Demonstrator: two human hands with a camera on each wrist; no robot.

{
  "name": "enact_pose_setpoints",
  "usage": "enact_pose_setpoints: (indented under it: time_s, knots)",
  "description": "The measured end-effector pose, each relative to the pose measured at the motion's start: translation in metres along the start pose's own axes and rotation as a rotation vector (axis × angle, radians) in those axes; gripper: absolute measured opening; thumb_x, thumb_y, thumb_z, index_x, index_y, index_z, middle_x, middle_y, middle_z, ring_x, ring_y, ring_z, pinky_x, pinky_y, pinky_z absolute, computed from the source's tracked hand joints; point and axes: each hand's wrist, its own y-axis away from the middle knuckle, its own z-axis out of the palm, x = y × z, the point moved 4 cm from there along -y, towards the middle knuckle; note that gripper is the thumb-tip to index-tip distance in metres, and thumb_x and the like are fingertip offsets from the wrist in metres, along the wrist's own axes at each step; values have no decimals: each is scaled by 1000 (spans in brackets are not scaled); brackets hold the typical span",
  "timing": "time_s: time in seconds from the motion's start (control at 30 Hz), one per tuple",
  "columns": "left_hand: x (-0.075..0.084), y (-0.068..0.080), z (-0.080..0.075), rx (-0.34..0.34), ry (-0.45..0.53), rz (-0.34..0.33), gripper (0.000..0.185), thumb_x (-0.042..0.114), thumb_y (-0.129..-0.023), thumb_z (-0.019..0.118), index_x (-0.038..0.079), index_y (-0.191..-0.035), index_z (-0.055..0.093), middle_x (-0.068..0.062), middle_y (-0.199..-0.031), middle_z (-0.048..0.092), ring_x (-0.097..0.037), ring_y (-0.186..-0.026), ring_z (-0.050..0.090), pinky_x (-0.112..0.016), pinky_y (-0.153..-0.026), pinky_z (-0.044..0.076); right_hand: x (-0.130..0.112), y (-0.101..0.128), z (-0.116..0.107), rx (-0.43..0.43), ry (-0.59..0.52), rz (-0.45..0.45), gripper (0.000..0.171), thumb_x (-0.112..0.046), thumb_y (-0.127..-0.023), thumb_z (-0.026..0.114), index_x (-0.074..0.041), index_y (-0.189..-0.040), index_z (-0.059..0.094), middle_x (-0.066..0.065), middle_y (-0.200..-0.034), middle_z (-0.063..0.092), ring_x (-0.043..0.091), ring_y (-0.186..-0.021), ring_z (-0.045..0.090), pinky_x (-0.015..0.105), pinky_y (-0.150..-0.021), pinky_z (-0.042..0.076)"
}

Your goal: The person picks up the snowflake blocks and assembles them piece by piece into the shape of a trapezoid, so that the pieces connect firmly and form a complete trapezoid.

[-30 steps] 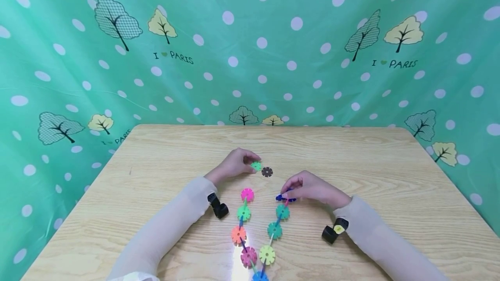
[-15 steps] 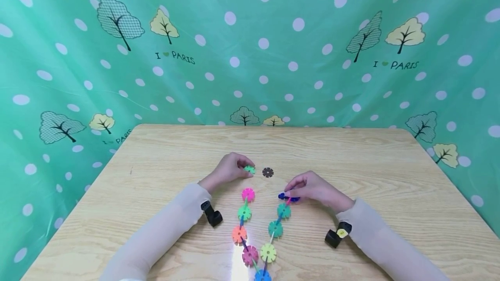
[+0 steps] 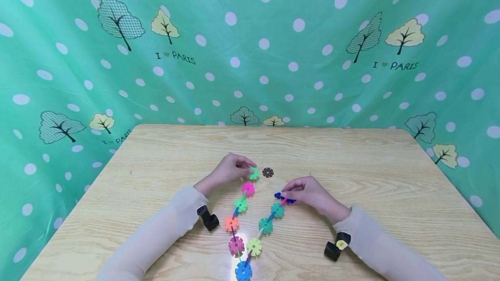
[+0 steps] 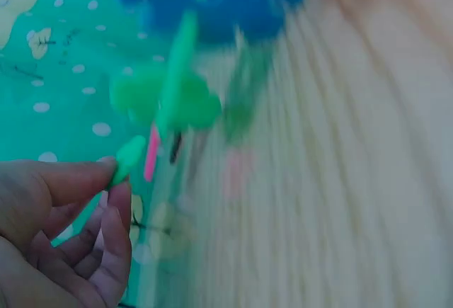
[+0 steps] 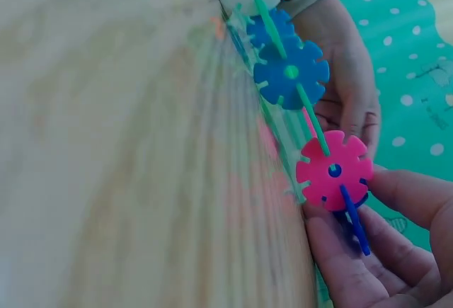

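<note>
My left hand (image 3: 229, 170) pinches a light green notched disc (image 3: 254, 174) between thumb and fingers, just beyond the pink disc (image 3: 248, 189) at the left end of a V-shaped chain of interlocking plastic discs. In the left wrist view that green disc (image 4: 129, 159) shows edge-on at the fingertips. My right hand (image 3: 312, 193) grips a dark blue disc (image 3: 278, 195) at the chain's other end. Seen from the right wrist, the dark blue disc (image 5: 355, 226) slots through a pink disc (image 5: 329, 180) by the thumb and fingers. A blue disc (image 3: 244, 271) forms the chain's near bend.
A loose dark brown disc (image 3: 268, 172) lies on the wooden table (image 3: 371, 164) between the two hands. The chain's orange (image 3: 231, 223) and yellow-green (image 3: 254, 246) discs lie between my forearms. A polka-dot green cloth (image 3: 250, 81) hangs behind the table.
The left hand has drawn the green disc away from the brown disc, nearer the chain's pink end. The chain's near bend has swung left, and the right hand has shifted slightly.
</note>
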Motion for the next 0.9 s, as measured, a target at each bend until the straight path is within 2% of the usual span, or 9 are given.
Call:
enact_pose_setpoints:
  time_s: [0.13, 0.23, 0.4, 0.5, 0.6, 0.73, 0.9]
  knots:
    - [13, 7, 7, -67, 70, 27, 22, 8, -86, 66, 1, -107, 67, -7, -81, 67, -18, -71, 63, -30, -69, 55, 0, 0, 4, 2, -8, -6, 25, -10, -80, 73, 6, -98, 67, 8, -85, 70, 16, -75, 66, 29, -65, 57]
    - [20, 11, 12, -109, 83, 18, 24, 8, -86, 66, -1, -108, 67, -6, -81, 66, -14, -71, 61, -27, -69, 54, 0, -1, 5, -13, -24, -11, 26, -11, -81, 73, 6, -100, 66, 10, -86, 70, 17, -76, 68, 30, -67, 57]
    - [28, 16, 19, -166, 63, -7, 21, 7, -85, 66, 1, -105, 69, -2, -80, 66, -10, -64, 54, -20, -58, 46, -3, 0, 6, -62, -74, -19, 28, -9, -83, 70, 10, -102, 62, 14, -90, 70, 22, -79, 69, 35, -72, 58]
    - [33, 19, 25, -211, 55, -10, 17, 5, -84, 67, 2, -101, 70, -2, -77, 66, -12, -60, 56, -22, -55, 48, -4, 0, 5, -85, -103, -19, 29, -9, -84, 70, 11, -103, 61, 15, -92, 70, 23, -80, 70, 35, -74, 57]
    - [37, 22, 31, -252, 49, -17, 15, 4, -84, 67, 1, -99, 69, -4, -75, 67, -17, -63, 63, -27, -60, 55, -5, -1, 4, -93, -119, -20, 30, -9, -84, 70, 12, -104, 60, 16, -92, 70, 23, -79, 70, 34, -74, 57]
    - [40, 23, 35, -261, 28, -36, 12, 1, -84, 66, -1, -96, 69, -5, -74, 68, -21, -66, 67, -31, -64, 58, -5, -2, 3, -109, -151, -26, 31, -8, -83, 70, 13, -104, 60, 19, -93, 70, 22, -80, 70, 33, -75, 57]
    - [38, 22, 36, -253, 19, -65, 12, 2, -85, 66, -2, -95, 70, -6, -74, 69, -17, -64, 67, -30, -63, 58, -4, -3, 4, -127, -165, -41, 33, -7, -84, 70, 14, -106, 58, 19, -93, 70, 22, -80, 70, 34, -75, 57]
